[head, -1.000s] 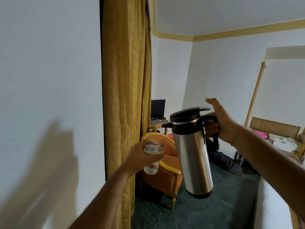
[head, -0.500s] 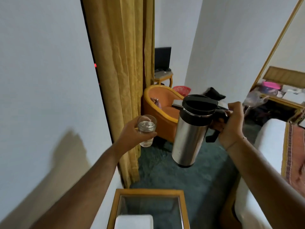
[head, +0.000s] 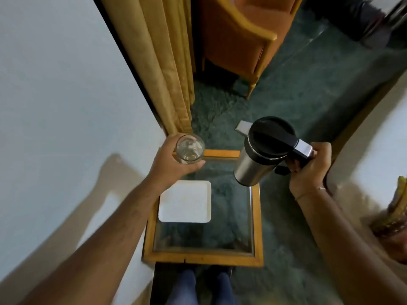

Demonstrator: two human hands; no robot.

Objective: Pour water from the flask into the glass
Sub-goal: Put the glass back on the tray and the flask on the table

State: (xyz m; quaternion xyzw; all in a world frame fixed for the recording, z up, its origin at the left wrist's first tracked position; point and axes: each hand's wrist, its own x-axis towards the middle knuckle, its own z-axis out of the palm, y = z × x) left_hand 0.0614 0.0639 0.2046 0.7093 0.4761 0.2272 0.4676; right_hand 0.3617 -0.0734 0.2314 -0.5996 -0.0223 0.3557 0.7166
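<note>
Below you, your left hand (head: 174,161) is wrapped around the glass (head: 189,149), fingers closed on its wall from the left and underneath, the rim facing up at you. It hangs in the air over the far left corner of the table (head: 204,257), and some water shows in its bottom. Your right hand (head: 308,166) is clenched on the black handle of the flask (head: 259,157), which juts out to the left of your fist. Its steel body tilts a little, base toward you and black lid up, over the table's far right corner. The spout points away toward the carpet (head: 297,95), not at the glass. Glass and flask are apart, with the table's far edge showing between them. A white tray (head: 186,202) lies on the tabletop near the left edge, under your left wrist.
</note>
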